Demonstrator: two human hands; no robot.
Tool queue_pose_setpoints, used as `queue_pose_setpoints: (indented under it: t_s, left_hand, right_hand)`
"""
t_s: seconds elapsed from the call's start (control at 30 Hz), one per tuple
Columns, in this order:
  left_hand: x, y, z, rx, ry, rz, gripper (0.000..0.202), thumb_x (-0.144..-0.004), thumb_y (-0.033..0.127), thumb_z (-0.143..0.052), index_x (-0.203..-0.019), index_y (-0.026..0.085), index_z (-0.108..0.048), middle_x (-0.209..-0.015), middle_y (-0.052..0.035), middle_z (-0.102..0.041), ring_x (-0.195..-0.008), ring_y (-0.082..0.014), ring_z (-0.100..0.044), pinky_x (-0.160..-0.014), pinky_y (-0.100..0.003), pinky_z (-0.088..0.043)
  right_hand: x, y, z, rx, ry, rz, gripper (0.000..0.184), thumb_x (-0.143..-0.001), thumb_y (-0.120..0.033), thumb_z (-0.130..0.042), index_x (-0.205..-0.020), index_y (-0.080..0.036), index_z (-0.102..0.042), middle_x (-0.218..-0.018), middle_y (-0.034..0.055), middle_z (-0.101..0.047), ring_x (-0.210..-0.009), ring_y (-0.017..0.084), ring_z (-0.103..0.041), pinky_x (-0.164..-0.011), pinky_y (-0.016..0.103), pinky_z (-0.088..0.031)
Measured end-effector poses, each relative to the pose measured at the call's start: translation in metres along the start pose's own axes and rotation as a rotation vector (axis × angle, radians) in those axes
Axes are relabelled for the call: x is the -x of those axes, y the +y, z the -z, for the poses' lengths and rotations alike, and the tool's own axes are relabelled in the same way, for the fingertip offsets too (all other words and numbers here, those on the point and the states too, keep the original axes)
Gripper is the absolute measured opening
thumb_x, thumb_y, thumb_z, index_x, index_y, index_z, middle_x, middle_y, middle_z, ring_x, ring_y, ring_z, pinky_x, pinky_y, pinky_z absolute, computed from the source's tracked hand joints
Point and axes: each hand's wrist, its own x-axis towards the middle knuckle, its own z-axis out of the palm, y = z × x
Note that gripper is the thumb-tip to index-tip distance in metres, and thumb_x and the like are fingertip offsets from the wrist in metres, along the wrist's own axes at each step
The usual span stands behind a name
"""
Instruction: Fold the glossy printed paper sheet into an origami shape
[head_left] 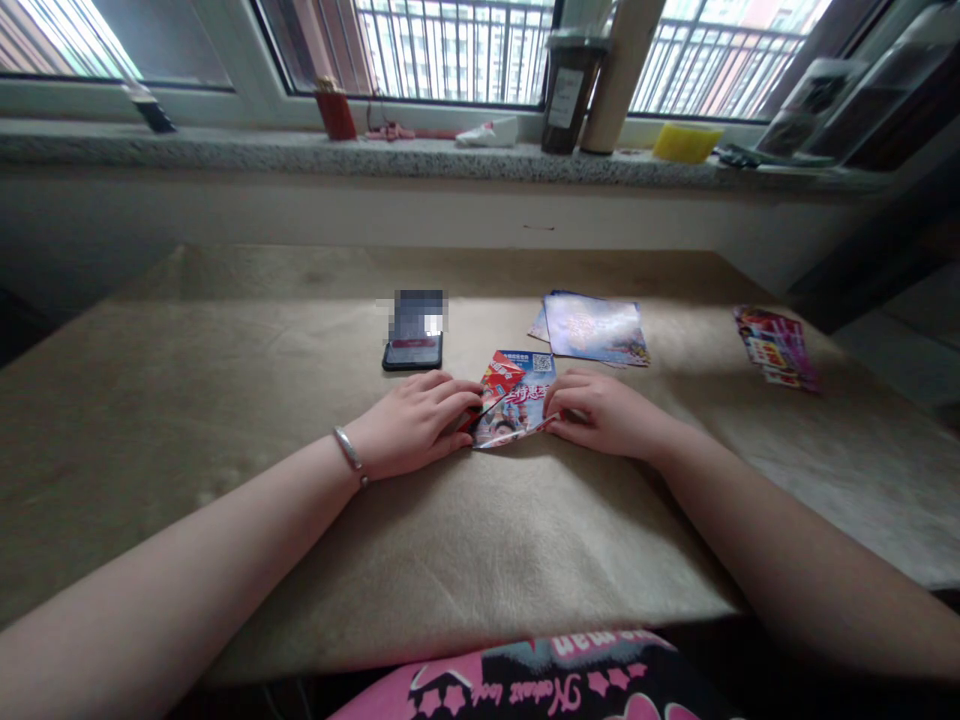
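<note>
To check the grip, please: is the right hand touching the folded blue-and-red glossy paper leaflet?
Touching: the head view shows the right hand with fingertips on the right corner of the folded blue-and-red glossy paper leaflet.

Tan fabric table cover (225, 400): black phone (412, 350), leaflet pile (595, 330), 2nd leaflet pile (776, 348), folded leaflet (517, 395).

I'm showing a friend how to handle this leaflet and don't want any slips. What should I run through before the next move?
1. Left hand on the folded red corner: ok, the fingers are pressed on it.
2. Right hand on the leaflet: ok, the fingertips rest at its lower edge.
3. Crease sharp: cannot tell, the hands hide most of it.
4. Black phone clear of the left hand: cannot tell, they sit very close.
5. Other printed sheets clear of the right hand: ok, they lie beyond it.
</note>
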Motion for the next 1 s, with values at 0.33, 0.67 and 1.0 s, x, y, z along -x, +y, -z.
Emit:
queue_pose_setpoints:
  t_s: [0.33, 0.67, 1.0]
  left_hand:
    - [-0.0023, 0.0008, 0.0064, 0.074, -0.009, -0.072, 0.028, -0.091, 0.036, -0.051, -0.111, 0.019, -0.06, -0.12, -0.007, -0.059, -0.104, -0.0214, -0.052, -0.091, -0.037, -0.046]
    - [-0.0028, -0.0012, 0.006, 0.025, 0.048, -0.094, 0.028, -0.091, 0.034, -0.052, -0.113, 0.022, -0.063, -0.111, -0.007, -0.063, -0.096, -0.0207, -0.056, -0.083, -0.036, -0.049]
    - [-0.0051, 0.0013, 0.0055, 0.048, 0.124, -0.105, 0.018, -0.089, 0.03, -0.054, -0.091, 0.017, -0.066, -0.105, -0.0061, -0.068, -0.091, -0.0182, -0.06, -0.077, -0.031, -0.051]
  right_hand:
    - [0.0025, -0.0027, 0.0004, -0.048, -0.024, -0.069, 0.016, -0.087, -0.024, -0.05, -0.079, -0.017, -0.062, -0.077, 0.0047, -0.06, -0.072, 0.015, -0.053, -0.066, 0.026, -0.041]
    - [0.0015, 0.0003, 0.0014, -0.066, 0.021, -0.193, 0.03, -0.088, -0.029, -0.046, -0.06, -0.019, -0.046, -0.061, -0.0002, -0.049, -0.06, 0.012, -0.043, -0.059, 0.025, -0.031]
    - [0.0022, 0.0007, -0.0032, -0.192, 0.066, -0.353, 0.025, -0.088, -0.033, -0.048, -0.067, -0.019, -0.05, -0.06, -0.0022, -0.05, -0.055, 0.01, -0.041, -0.053, 0.024, -0.029]
